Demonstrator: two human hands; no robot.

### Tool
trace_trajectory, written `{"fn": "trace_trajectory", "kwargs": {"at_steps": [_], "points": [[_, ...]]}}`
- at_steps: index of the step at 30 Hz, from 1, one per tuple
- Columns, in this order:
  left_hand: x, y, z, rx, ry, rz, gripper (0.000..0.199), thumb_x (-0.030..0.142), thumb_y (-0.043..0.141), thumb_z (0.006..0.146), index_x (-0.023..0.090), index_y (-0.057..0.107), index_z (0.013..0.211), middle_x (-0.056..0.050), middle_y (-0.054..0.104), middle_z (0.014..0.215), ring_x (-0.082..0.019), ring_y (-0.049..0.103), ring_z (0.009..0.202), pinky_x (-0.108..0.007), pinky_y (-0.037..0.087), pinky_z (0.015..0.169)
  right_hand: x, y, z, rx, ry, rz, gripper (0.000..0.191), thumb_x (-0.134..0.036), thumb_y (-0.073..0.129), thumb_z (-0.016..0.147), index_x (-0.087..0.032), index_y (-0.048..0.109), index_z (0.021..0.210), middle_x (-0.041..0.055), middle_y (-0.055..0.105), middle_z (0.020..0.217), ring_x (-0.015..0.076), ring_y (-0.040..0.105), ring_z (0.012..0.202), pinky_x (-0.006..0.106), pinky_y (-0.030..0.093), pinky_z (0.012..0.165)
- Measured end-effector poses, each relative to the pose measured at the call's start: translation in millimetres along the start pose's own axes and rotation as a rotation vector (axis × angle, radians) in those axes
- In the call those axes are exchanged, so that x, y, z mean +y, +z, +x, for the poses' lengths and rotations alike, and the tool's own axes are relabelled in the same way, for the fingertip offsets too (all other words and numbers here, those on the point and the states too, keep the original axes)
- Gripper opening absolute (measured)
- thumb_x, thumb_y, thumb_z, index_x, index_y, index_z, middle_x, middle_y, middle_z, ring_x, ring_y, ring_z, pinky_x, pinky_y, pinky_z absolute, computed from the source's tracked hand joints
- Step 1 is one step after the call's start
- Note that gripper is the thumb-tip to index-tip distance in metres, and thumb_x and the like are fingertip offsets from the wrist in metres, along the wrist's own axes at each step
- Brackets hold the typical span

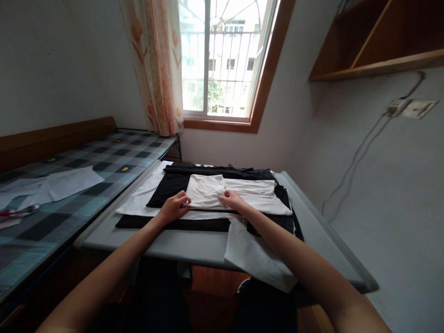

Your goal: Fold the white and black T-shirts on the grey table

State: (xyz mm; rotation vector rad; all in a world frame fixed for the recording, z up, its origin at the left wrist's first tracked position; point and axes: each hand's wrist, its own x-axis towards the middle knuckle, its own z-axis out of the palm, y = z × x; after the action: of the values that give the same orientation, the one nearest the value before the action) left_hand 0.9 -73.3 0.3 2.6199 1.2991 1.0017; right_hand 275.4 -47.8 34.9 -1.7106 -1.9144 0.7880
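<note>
A white garment (205,190), partly folded over itself, lies on top of black and white clothes on the grey table (194,242). My left hand (176,206) is closed at the near left corner of the folded part, its fingertips on the cloth. Against the right edge of that folded part, my right hand (231,200) pinches the white fabric. To the right, the rest of the garment (263,196) lies flat. Black cloth (163,187) shows beneath it. A white piece of cloth (255,254) hangs over the table's near edge, below my right forearm.
A bed with a checked cover (81,162) stands at the left, with loose papers (74,182) on it. Behind the table are a curtain (161,69) and a barred window (229,60). A wooden shelf (385,64) and a socket with a cable (398,107) are on the right wall.
</note>
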Motion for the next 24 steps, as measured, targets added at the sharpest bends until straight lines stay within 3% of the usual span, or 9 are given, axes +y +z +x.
{"fn": "trace_trajectory", "kwargs": {"at_steps": [4, 7, 13, 19, 24], "points": [[0.6, -0.8, 0.0, -0.006, 0.004, 0.001, 0.014, 0.010, 0.057, 0.075, 0.020, 0.062, 0.084, 0.001, 0.053, 0.082, -0.009, 0.052, 0.064, -0.020, 0.040, 0.062, -4.7, -0.1, -2.6, 0.030, 0.048, 0.234, 0.013, -0.027, 0.054, 0.079, -0.018, 0.052, 0.069, -0.0023, 0.054, 0.062, 0.0104, 0.050, 0.059, 0.019, 0.038, 0.054], [1.9, -1.4, 0.0, 0.000, 0.004, 0.004, 0.014, 0.011, 0.057, 0.076, 0.020, 0.062, 0.084, 0.001, 0.053, 0.082, -0.009, 0.051, 0.063, -0.020, 0.040, 0.061, -8.0, -3.8, -5.1, -0.034, 0.173, 0.383, 0.011, -0.028, 0.054, 0.081, -0.019, 0.050, 0.075, -0.0037, 0.051, 0.062, 0.0084, 0.046, 0.051, 0.019, 0.038, 0.048], [1.1, -0.7, 0.3, -0.004, -0.001, 0.016, 0.012, 0.010, 0.057, 0.076, 0.019, 0.062, 0.082, 0.001, 0.053, 0.081, -0.009, 0.051, 0.063, -0.020, 0.040, 0.061, -16.2, -8.0, -7.1, -0.074, 0.293, 0.460, 0.013, -0.032, 0.057, 0.084, -0.020, 0.051, 0.081, -0.0076, 0.044, 0.055, 0.0053, 0.035, 0.042, 0.018, 0.030, 0.042], [-1.4, 1.0, -0.1, -0.012, -0.010, 0.002, 0.011, 0.011, 0.058, 0.076, 0.019, 0.062, 0.082, 0.001, 0.053, 0.081, -0.009, 0.051, 0.063, -0.021, 0.039, 0.062, -9.0, -0.2, -5.5, -0.055, 0.113, 0.303, 0.028, -0.033, 0.062, 0.077, -0.018, 0.049, 0.057, -0.0047, 0.045, 0.051, 0.0073, 0.040, 0.049, 0.021, 0.031, 0.048], [-2.2, 1.0, -0.2, -0.026, -0.015, -0.003, 0.011, 0.011, 0.058, 0.077, 0.019, 0.062, 0.083, 0.001, 0.053, 0.082, -0.009, 0.051, 0.064, -0.021, 0.039, 0.063, -1.5, -2.4, -10.3, -0.105, 0.022, 0.120, 0.036, -0.042, 0.065, 0.069, -0.019, 0.046, 0.050, -0.0068, 0.038, 0.046, 0.0081, 0.036, 0.050, 0.022, 0.025, 0.050]]}}
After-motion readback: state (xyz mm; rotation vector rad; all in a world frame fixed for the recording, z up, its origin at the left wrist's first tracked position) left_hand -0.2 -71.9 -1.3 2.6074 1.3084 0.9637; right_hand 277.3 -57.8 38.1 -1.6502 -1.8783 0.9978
